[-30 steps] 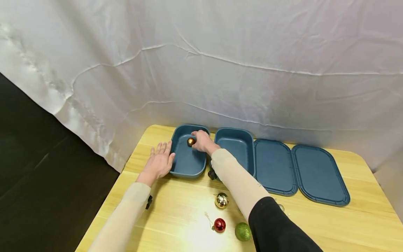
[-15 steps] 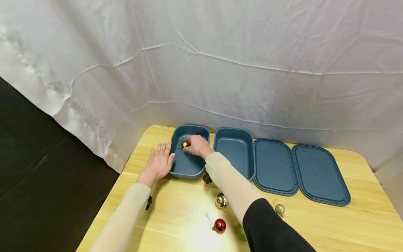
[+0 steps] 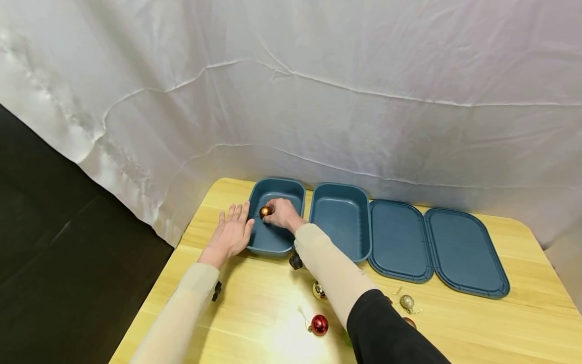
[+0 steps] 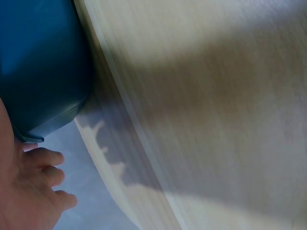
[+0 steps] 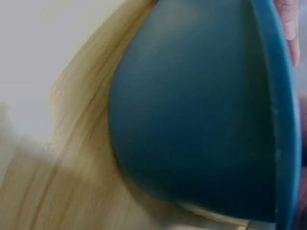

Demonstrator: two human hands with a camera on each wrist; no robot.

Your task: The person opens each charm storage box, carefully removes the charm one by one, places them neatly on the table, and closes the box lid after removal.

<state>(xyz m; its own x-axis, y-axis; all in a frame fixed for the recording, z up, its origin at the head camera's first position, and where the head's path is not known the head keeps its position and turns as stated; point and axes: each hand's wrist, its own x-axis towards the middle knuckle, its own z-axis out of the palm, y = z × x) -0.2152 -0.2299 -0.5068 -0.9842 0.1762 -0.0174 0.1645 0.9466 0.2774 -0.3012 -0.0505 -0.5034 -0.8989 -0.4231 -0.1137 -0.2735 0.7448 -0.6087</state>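
My right hand (image 3: 282, 213) reaches into the left blue box (image 3: 268, 237) and pinches a shiny copper bauble (image 3: 265, 212) low inside it. Flat against that box's left side rests my left hand (image 3: 229, 233), its fingers straight and the thumb at the rim. In the left wrist view, the fingers of the left hand (image 4: 36, 187) show beside the box's outer wall (image 4: 43, 62). The right wrist view is mostly filled by the box's outside (image 5: 192, 105), which hides nearly all of the right hand.
A second blue box (image 3: 341, 222) stands to the right, then two flat blue lids (image 3: 400, 240). Nearer lie a red bauble (image 3: 320, 324), a small glittery gold bauble (image 3: 406, 302) and a shiny gold bauble (image 3: 319, 290). The right sleeve partly covers others. A pale curtain (image 3: 341, 126) hangs behind.
My right hand has moved left and slightly toward me inside the box with the copper bauble. The left hand has stayed against the box.
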